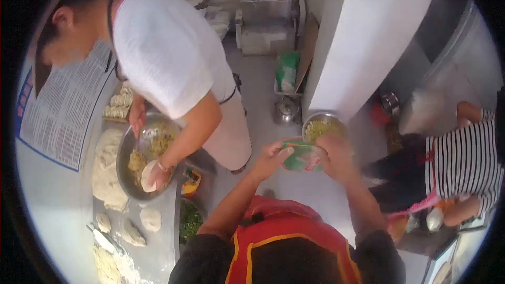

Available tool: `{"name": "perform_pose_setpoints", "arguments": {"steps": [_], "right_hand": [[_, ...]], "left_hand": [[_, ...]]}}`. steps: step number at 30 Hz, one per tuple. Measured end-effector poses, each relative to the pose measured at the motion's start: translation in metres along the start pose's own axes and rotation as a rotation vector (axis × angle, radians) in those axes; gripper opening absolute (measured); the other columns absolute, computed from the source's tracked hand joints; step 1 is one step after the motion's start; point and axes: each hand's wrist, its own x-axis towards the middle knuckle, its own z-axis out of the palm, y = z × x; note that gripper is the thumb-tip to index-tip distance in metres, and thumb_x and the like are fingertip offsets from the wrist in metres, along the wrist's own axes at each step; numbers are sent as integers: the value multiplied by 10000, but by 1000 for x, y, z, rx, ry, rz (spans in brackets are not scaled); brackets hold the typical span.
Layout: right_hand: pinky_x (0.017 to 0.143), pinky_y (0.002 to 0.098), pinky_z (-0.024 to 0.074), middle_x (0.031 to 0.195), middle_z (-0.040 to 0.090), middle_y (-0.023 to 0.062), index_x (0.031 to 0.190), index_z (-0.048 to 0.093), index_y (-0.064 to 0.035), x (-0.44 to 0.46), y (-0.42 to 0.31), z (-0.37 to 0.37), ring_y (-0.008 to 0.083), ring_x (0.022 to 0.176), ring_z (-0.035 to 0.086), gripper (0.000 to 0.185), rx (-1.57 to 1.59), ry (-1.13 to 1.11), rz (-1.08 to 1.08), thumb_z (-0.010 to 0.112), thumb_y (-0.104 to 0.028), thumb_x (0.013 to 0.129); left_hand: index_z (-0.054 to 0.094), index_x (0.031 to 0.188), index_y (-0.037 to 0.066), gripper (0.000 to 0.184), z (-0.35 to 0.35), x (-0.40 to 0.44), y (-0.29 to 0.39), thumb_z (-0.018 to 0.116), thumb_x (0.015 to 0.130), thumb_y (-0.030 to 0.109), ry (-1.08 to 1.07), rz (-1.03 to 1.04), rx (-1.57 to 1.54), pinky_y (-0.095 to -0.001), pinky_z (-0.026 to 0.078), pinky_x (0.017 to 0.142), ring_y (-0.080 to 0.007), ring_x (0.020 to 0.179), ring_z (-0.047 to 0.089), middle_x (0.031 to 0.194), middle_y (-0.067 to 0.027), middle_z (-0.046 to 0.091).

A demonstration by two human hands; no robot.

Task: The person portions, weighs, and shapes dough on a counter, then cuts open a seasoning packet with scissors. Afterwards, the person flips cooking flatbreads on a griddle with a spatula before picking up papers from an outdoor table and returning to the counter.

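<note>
Between my two hands is a green packet with red print, held up in front of my red apron. My left hand pinches its left edge, thumb on the near side. At its right edge, my right hand has its fingers closed on the packet, slightly smeared by motion. Just beyond that hand, partly covered by it, stands a metal bowl of chopped yellow-green food.
To the left, a person in a white shirt works over a large metal bowl beside dough. Another person in a striped top is at the right. A metal kettle stands on the floor near a white pillar.
</note>
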Motion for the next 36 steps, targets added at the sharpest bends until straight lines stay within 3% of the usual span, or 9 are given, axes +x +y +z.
{"name": "perform_pose_setpoints", "arguments": {"steps": [7, 13, 16, 19, 22, 25, 27, 31, 36], "right_hand": [[616, 472, 396, 691, 515, 151, 756, 512, -47, 133, 111, 33, 366, 674, 514, 110, 88, 60, 28, 577, -37, 668], [609, 462, 386, 696, 509, 162, 733, 512, -29, 271, 234, 84, 377, 693, 508, 84, 215, -35, -116, 572, -82, 705], [598, 455, 380, 704, 517, 164, 720, 511, -31, 325, 257, 80, 376, 697, 508, 110, 263, 79, -122, 578, -116, 737], [592, 463, 373, 697, 512, 162, 710, 510, -42, 371, 284, 90, 365, 683, 506, 124, 289, 123, -91, 583, -133, 752], [661, 423, 418, 776, 545, 153, 804, 558, -16, 412, 308, 95, 336, 731, 528, 127, 215, 118, -45, 595, -128, 757], [665, 424, 418, 781, 536, 156, 807, 555, -18, 447, 319, 100, 336, 740, 527, 141, 88, -53, 28, 599, -138, 747], [661, 434, 432, 754, 552, 147, 808, 579, -40, 473, 346, 128, 349, 744, 543, 195, 52, -29, 38, 621, -215, 732], [670, 412, 419, 805, 541, 150, 840, 569, -36, 549, 365, 164, 324, 763, 533, 150, -150, -281, 240, 600, -143, 741], [688, 414, 431, 856, 565, 153, 897, 574, -45, 660, 403, 240, 341, 788, 543, 150, -56, -204, -87, 568, -132, 775]], "left_hand": [[571, 1151, 24, 314, -50, 165, 26, 480, 932, 229, 70, -217, 6, -250, 465, 813, -100, 930, 555, 1041, -43, 617], [582, 1147, 50, 295, -122, 317, 0, 502, 920, 220, 106, -79, -45, -258, 472, 802, -102, 903, 569, 1013, -50, 629], [587, 1142, 58, 283, -135, 372, 21, 518, 910, 205, 204, -100, 82, -265, 471, 805, -110, 911, 570, 1019, -52, 626], [576, 1155, 53, 315, -162, 424, 25, 539, 899, 232, 65, -30, -45, -267, 471, 797, -120, 901, 573, 1028, -70, 621], [560, 1173, 60, 364, -199, 479, 18, 537, 896, 295, -78, -18, 300, -281, 479, 785, -145, 896, 575, 1011, -87, 617], [544, 1185, 55, 450, -224, 516, 1, 541, 879, 385, 22, -399, 296, -304, 479, 776, -156, 890, 574, 982, -87, 616], [545, 1172, 46, 488, -240, 542, 23, 540, 869, 428, 16, -416, 264, -328, 476, 775, -165, 900, 571, 967, -79, 616], [561, 1127, 26, 533, -310, 620, -72, 531, 861, 487, 17, -20, 246, -348, 455, 776, -154, 890, 552, 952, -77, 615], [591, 1075, 25, 495, -415, 681, -37, 476, 903, 475, 7, -246, 118, -336, 435, 777, -124, 848, 513, 923, -72, 611]]}}
